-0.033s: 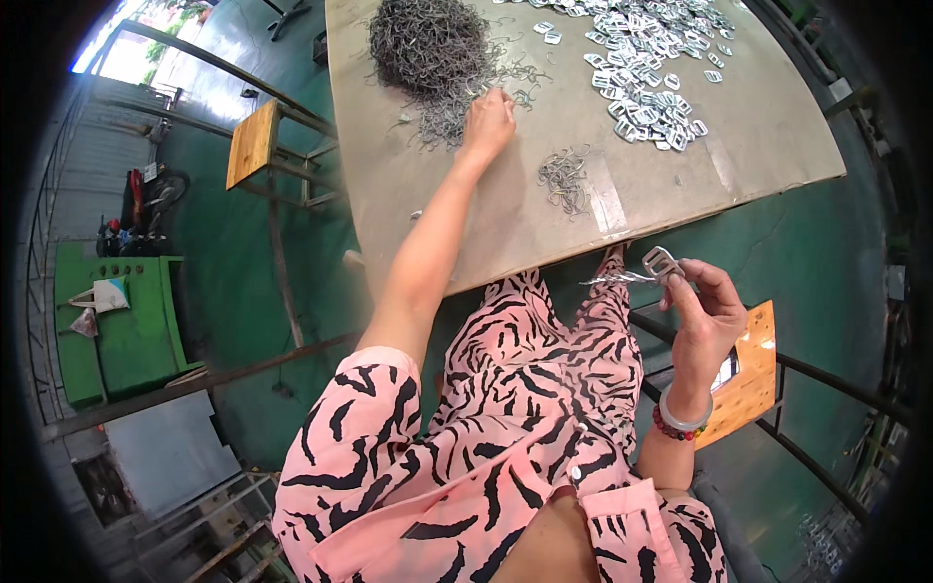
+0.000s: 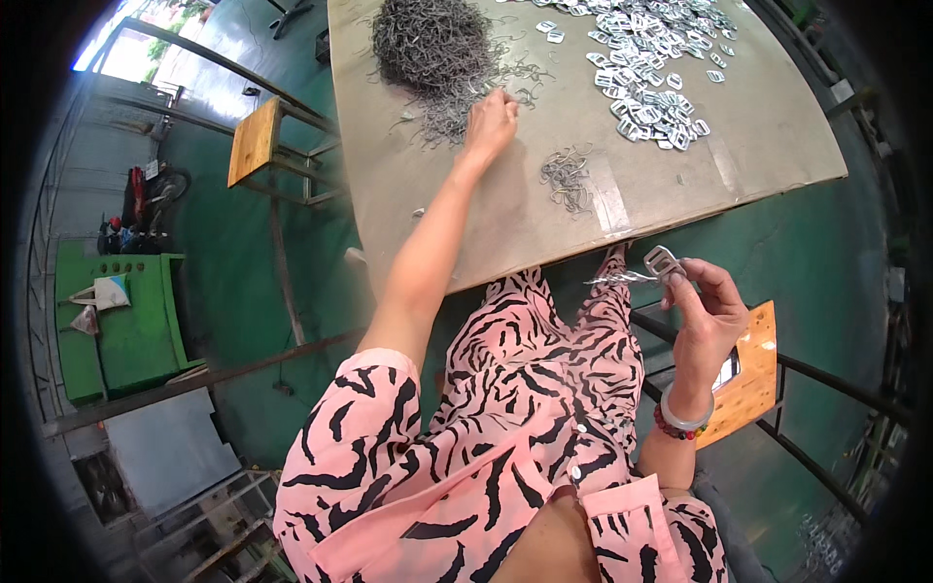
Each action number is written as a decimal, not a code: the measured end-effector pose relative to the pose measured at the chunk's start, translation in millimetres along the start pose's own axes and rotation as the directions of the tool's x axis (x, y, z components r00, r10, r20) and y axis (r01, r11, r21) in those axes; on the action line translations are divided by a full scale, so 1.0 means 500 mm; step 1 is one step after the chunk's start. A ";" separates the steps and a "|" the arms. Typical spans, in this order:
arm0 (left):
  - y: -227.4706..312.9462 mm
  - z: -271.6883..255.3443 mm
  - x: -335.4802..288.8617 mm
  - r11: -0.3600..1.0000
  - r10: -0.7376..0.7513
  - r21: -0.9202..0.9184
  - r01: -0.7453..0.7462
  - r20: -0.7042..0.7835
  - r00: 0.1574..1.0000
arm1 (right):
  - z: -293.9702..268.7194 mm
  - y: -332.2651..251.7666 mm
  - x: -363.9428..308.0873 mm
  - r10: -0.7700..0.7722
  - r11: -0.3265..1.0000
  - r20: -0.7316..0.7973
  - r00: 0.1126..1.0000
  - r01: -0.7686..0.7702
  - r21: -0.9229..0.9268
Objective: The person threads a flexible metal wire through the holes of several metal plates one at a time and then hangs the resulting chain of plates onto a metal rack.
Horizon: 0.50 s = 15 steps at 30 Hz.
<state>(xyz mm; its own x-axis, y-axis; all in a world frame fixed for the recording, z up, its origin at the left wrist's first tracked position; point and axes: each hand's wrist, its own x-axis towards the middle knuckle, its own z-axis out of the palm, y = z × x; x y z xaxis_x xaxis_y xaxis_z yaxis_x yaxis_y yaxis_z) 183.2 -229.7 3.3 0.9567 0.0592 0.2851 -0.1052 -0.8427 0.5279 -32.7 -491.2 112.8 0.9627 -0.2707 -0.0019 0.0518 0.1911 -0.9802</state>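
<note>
My left hand [image 2: 492, 124] reaches over the table to the near right edge of a dense heap of grey wire hooks [image 2: 432, 47]. Its fingers are pinched together, and what is between them is too small to make out. Off the table's front edge, my right hand [image 2: 708, 309] grips a silver metal buckle [image 2: 663, 261] between thumb and fingers. Thin shiny metal pieces [image 2: 624, 279] stick out leftward beside that buckle; their exact kind is unclear. A small cluster of wire hooks [image 2: 566, 178] lies between my hands, close to the front edge.
Many loose silver buckles [image 2: 653, 109] spread over the table's [image 2: 768, 136] far right part. Clear tape strips mark its front edge. Wooden stools stand at the left [image 2: 255, 143] and beside my right arm [image 2: 743, 389]. A green cabinet [image 2: 126, 330] is further left.
The view has shifted very slightly. Both hands keep their places and grips.
</note>
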 end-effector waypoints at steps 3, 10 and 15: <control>0.057 -0.038 -0.060 0.796 -0.024 -0.582 0.167 0.245 0.969 | 0.001 0.000 -0.002 -0.009 0.999 0.004 1.000 0.009 -0.031; 0.100 -0.012 -0.122 0.970 0.196 -0.206 -0.131 0.337 0.921 | 0.007 0.002 -0.004 -0.042 0.999 0.011 0.999 0.042 0.025; 0.031 0.011 -0.024 0.976 0.204 -0.072 -0.205 -0.028 0.979 | -0.002 0.002 -0.004 -0.023 1.000 -0.016 1.000 0.023 -0.002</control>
<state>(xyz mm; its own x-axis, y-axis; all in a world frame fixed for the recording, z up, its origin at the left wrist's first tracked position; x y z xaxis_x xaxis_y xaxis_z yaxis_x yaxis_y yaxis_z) 171.6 -246.4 3.7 0.9071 -0.0987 0.4091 -0.3186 -0.7961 0.5144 -34.8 -491.4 111.6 0.9570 -0.2896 0.0178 0.0736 0.1830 -0.9804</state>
